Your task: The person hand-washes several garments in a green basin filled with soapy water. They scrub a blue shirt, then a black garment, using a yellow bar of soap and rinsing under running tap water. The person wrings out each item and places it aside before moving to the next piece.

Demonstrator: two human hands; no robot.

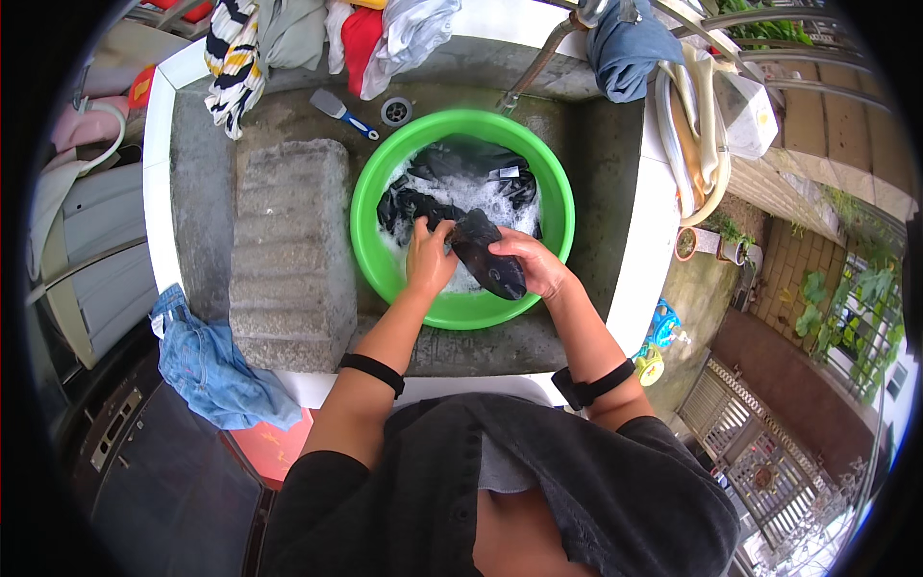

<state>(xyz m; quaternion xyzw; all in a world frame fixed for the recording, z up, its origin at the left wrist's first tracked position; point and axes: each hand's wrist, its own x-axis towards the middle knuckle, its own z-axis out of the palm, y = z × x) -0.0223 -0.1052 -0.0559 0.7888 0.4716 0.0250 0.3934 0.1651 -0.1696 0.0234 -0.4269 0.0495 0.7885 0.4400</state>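
Observation:
My right hand (531,258) grips a wet, dark piece of cloth (484,252), bunched into a long shape above a round green plastic basin (368,267). At the cloth's left side, my left hand (433,252) pinches its edge between thumb and fingers. Below both hands, sudsy water (469,193) fills the basin. Black garments (461,160) soak in it, one showing a small white label. Part of the dark cloth is hidden behind my fingers.
The basin stands in a concrete sink beside a ridged washboard slab (292,252). Behind lie a scraper (342,113) and a drain strainer (396,112). Blue jeans (213,360), a striped garment (236,68) and a blue-grey cloth (629,54) hang over the white tiled rim. A metal pipe (537,61) comes down at the back.

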